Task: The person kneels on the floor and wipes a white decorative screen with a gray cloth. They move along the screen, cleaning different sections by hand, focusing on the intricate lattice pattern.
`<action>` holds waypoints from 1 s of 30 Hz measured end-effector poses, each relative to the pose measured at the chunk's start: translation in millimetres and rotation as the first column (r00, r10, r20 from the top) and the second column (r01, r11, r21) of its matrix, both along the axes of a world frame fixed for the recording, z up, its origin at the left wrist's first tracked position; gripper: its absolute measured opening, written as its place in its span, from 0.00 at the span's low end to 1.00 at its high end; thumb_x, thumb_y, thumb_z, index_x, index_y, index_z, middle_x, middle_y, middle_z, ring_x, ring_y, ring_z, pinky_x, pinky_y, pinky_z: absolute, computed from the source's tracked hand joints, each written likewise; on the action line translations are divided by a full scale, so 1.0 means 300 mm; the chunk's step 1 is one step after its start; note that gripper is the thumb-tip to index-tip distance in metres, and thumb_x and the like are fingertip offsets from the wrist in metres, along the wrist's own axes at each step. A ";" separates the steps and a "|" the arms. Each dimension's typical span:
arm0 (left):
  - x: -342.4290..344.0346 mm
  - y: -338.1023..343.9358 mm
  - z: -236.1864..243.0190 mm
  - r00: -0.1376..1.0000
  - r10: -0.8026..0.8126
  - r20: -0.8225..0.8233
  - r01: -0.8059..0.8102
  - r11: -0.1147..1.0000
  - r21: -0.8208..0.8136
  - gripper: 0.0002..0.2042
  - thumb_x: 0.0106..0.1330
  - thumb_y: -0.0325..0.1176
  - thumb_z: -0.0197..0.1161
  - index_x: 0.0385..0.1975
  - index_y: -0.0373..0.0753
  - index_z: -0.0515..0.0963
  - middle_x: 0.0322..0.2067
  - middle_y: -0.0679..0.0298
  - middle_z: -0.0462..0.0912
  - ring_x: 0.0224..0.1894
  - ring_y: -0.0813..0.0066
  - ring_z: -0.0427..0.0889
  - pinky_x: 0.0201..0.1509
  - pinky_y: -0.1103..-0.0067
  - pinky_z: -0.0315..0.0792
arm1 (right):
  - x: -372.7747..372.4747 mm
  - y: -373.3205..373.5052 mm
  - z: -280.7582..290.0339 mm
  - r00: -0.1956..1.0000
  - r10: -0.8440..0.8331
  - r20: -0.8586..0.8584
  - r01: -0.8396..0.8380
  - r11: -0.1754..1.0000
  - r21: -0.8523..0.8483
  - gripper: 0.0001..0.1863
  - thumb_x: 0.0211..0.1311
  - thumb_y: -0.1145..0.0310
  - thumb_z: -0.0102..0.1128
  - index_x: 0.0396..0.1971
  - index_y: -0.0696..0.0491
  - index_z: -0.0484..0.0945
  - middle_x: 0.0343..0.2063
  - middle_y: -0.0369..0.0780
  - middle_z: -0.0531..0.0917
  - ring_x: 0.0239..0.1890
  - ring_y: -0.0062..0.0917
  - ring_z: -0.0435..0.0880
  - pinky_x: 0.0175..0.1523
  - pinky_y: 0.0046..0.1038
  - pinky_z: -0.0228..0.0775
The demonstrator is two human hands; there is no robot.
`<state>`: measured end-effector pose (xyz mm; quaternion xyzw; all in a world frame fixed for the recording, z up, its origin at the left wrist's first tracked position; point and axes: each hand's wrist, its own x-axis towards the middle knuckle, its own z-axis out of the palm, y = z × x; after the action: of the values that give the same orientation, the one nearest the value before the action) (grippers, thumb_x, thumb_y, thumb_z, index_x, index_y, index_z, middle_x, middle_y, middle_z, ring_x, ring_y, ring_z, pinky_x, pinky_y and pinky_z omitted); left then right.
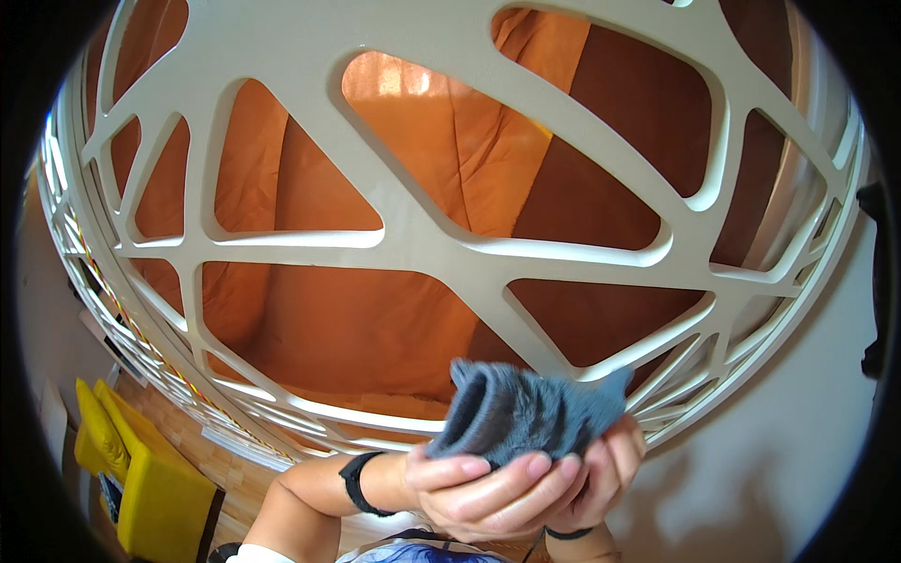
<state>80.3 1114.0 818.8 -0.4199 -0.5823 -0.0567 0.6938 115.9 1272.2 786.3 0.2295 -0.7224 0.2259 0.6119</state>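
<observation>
The left hand [493, 493] reached rightward, fingers pressed together against the underside of the blue-grey fabric [544, 413]; beyond them, the right hand [610, 462] gripped it with bent fingers. Fuzzy and dark-streaked, it rested above both hands' fingers, a tubelike opening leftward.

White lattice ribs [413, 220] stand before hands [493, 493]; wide gaps open onto orange fabric [347, 319].

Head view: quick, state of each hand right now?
Left hand: closed, holding the grey fabric bundle.
Right hand: closed, holding the same grey fabric bundle.
</observation>
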 end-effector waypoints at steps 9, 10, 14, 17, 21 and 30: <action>-0.182 -0.038 0.060 0.960 0.183 0.211 -0.164 0.981 -0.107 0.16 0.65 0.40 0.54 0.48 0.47 0.82 0.51 0.70 0.82 0.57 0.74 0.74 0.71 0.66 0.50 | -0.174 -0.145 0.060 0.982 -0.122 0.141 0.133 0.989 -0.070 0.20 0.57 0.82 0.54 0.51 0.70 0.73 0.52 0.54 0.75 0.51 0.45 0.77 0.56 0.41 0.69; -0.184 -0.026 0.041 0.961 0.195 0.194 -0.170 0.976 -0.140 0.16 0.66 0.40 0.53 0.49 0.47 0.82 0.51 0.71 0.82 0.58 0.76 0.74 0.70 0.66 0.50 | -0.163 -0.121 0.042 0.971 -0.201 0.132 0.205 0.979 -0.017 0.19 0.58 0.81 0.54 0.50 0.70 0.74 0.51 0.53 0.75 0.51 0.46 0.77 0.55 0.42 0.70; -0.153 0.068 -0.027 0.962 0.165 0.219 -0.116 0.969 -0.220 0.18 0.67 0.38 0.50 0.54 0.48 0.79 0.56 0.73 0.78 0.62 0.80 0.71 0.71 0.71 0.51 | -0.105 -0.035 0.001 0.856 -0.503 0.120 0.481 0.860 0.169 0.16 0.62 0.75 0.55 0.48 0.67 0.76 0.46 0.49 0.80 0.48 0.37 0.81 0.65 0.45 0.55; -0.151 0.084 -0.034 0.952 0.136 0.275 -0.084 0.978 -0.193 0.18 0.68 0.39 0.50 0.55 0.49 0.78 0.55 0.73 0.79 0.61 0.82 0.71 0.71 0.70 0.51 | -0.102 -0.035 0.002 0.858 -0.501 0.113 0.482 0.861 0.160 0.15 0.65 0.72 0.55 0.48 0.65 0.74 0.45 0.48 0.81 0.47 0.37 0.81 0.64 0.47 0.54; -0.179 0.035 -0.009 0.961 0.099 0.257 -0.074 0.992 -0.103 0.17 0.68 0.41 0.52 0.55 0.50 0.76 0.49 0.75 0.83 0.59 0.83 0.72 0.72 0.64 0.46 | -0.128 -0.086 0.003 0.917 -0.342 0.206 0.353 0.935 -0.021 0.18 0.63 0.72 0.56 0.51 0.64 0.71 0.44 0.48 0.80 0.45 0.40 0.80 0.62 0.44 0.57; -0.178 0.086 -0.061 0.970 0.155 0.185 -0.124 0.978 -0.169 0.13 0.65 0.39 0.52 0.47 0.50 0.77 0.51 0.72 0.82 0.60 0.77 0.72 0.73 0.64 0.44 | -0.093 0.094 0.015 0.847 -0.528 0.061 0.446 0.768 0.461 0.15 0.64 0.71 0.52 0.50 0.57 0.76 0.50 0.40 0.82 0.56 0.25 0.80 0.66 0.37 0.50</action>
<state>26.8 1139.8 800.5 -0.4233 -0.6789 -0.0032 0.5999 88.0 1300.3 790.8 0.1403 -0.8426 -0.0855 0.5130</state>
